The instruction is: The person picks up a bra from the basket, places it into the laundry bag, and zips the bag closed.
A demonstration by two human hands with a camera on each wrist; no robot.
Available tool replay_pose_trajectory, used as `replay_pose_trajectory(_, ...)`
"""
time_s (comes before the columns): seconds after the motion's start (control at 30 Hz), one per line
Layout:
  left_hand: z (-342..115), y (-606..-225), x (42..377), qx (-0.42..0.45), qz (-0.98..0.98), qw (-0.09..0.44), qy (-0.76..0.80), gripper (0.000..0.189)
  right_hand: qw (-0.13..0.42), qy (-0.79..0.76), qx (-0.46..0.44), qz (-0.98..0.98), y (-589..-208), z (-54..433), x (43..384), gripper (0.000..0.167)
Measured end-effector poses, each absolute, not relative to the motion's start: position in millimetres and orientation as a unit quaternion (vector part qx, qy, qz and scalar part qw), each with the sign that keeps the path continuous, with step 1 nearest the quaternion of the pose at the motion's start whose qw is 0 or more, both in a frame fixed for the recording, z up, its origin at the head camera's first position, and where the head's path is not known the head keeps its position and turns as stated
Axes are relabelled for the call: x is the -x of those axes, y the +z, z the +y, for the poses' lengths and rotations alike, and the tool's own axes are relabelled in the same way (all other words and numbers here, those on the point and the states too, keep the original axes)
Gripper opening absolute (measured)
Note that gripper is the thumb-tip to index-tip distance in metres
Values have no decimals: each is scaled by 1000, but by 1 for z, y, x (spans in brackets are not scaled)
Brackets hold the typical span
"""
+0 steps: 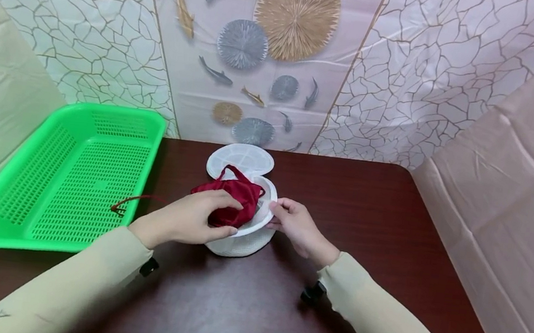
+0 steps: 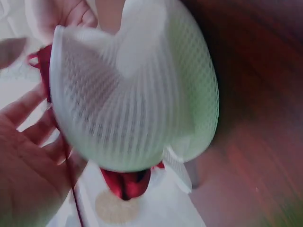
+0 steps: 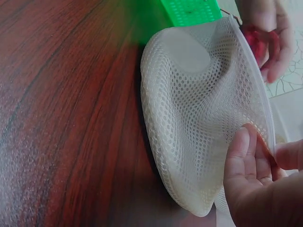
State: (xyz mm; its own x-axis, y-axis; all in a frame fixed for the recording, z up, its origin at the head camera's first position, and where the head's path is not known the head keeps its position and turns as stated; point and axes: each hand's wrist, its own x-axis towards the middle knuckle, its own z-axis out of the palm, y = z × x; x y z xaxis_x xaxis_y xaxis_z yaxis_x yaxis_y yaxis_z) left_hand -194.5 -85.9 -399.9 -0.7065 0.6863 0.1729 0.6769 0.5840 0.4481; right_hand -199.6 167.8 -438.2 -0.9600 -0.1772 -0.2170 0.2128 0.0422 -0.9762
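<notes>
While the white mesh laundry pouch (image 1: 243, 231) lies mid-table as the landmark, the lines below run left to right.

Green basket (image 1: 68, 174): left of the pouch; rigid perforated plastic, rectangular with rounded corners and sloped walls.

Left hand (image 1: 189, 218): at the pouch's left rim, fingers curled over the dark red garment (image 1: 232, 201) and pressing it into the opening.

Dark red garment: half inside the pouch; soft, smooth, crumpled cloth, one strap looping above it, a thin cord (image 1: 133, 202) trailing left toward the basket.

Pouch: domed, clamshell-like, honeycomb mesh with a stiff white rim; the wrist views show its wall dented inward, so it looks springy. Its round lid half (image 1: 241, 161) lies flat just behind it.

Right hand (image 1: 297, 226): at the pouch's right rim, thumb and fingers pinching the edge.

Doing it well, as I judge: keep that rim pinched steady and open, tuck straps and cord inside before closing, and press gently so the dome does not collapse.

Table (image 1: 390, 233): dark glossy wood grain under everything.
</notes>
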Motion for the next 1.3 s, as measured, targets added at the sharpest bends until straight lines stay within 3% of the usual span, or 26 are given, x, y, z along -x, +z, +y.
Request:
replay_pose_trajectory(0.2, -102, -398, 208, -266, 923, -41, 275, 51, 141, -695, -14, 705, -438, 168, 200, 21)
replay_pose_trajectory(0.4, -112, -407, 217, -145, 943, 61, 292, 66, 142, -693, -19, 707, -438, 167, 199, 20)
replay_pose_trajectory(0.5, -112, -410, 219, -135, 940, 91, 300, 68, 142, -694, -18, 705, -439, 167, 199, 20)
replay_pose_trajectory(0.93, -106, -416, 220, -136, 921, 123, 343, 67, 144, -691, -8, 708, -436, 165, 200, 20)
replay_pose_trajectory(1.13, -106, -417, 223, -148, 914, 75, 370, 68, 135, -687, -2, 714, -435, 165, 200, 21)
replay_pose_trajectory(1.3, -109, -411, 222, -159, 930, 5, 331, 55, 130, -697, -7, 706, -431, 166, 202, 21)
